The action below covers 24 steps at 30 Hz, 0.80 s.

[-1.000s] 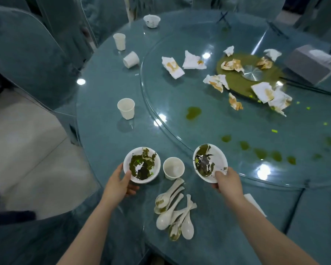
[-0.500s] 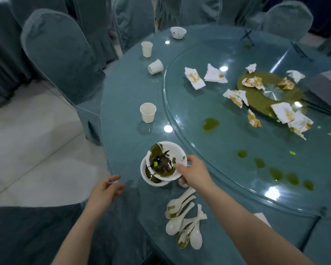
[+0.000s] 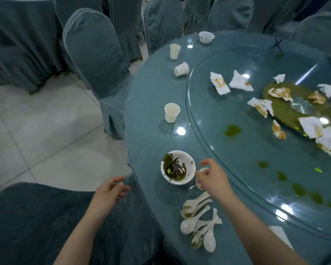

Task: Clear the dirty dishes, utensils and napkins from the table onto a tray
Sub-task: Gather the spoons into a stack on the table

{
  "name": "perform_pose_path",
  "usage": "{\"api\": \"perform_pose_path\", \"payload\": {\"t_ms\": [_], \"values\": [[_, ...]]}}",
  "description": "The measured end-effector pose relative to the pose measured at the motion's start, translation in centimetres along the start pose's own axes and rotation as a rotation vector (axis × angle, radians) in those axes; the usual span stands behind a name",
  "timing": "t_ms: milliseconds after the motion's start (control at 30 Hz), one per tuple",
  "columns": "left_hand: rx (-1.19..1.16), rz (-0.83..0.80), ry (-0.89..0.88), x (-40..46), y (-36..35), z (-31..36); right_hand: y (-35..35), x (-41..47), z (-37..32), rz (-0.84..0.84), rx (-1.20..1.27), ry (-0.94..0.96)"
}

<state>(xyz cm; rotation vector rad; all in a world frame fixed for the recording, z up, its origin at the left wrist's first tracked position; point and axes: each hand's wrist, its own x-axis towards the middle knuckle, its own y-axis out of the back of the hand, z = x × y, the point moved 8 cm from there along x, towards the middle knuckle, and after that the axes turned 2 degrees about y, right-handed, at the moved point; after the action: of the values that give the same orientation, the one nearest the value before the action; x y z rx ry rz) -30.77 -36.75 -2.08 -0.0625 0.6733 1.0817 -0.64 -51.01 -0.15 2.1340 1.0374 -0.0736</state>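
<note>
Right hand fingers loosely apart beside the dirty bowl, perhaps touching a cup; left hand relaxed, empty.

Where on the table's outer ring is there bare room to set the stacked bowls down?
Bare ring between the upright cup and the stacked bowls, and between that cup and the tipped cup. Crowded: spoons by the right hand; napkins litter the turntable.

No text, label, brand, number or sign can be read anywhere in view.
</note>
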Motion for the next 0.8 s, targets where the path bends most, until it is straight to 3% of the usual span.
{"api": "perform_pose_path", "payload": {"t_ms": [233,400,500,633,800], "values": [[0.068,-0.090,-0.022,-0.5,-1.8,0.5,2.5,-4.7,4.1,0.064,-0.008,0.005],[0.131,-0.139,-0.048,-1.0,-2.8,0.3,2.0,-7.8,9.2,-0.002,-0.184,-0.006],[0.158,-0.165,-0.051,-1.6,-3.2,0.0,0.6,-9.1,10.6,-0.074,-0.234,0.081],[0.188,-0.185,-0.057,-2.2,-3.3,-0.2,-1.3,-10.1,11.2,-0.121,-0.482,0.324],[0.209,-0.192,-0.059,-2.4,-2.7,-1.0,-2.0,-10.2,11.5,-0.090,-0.608,0.341]]}}
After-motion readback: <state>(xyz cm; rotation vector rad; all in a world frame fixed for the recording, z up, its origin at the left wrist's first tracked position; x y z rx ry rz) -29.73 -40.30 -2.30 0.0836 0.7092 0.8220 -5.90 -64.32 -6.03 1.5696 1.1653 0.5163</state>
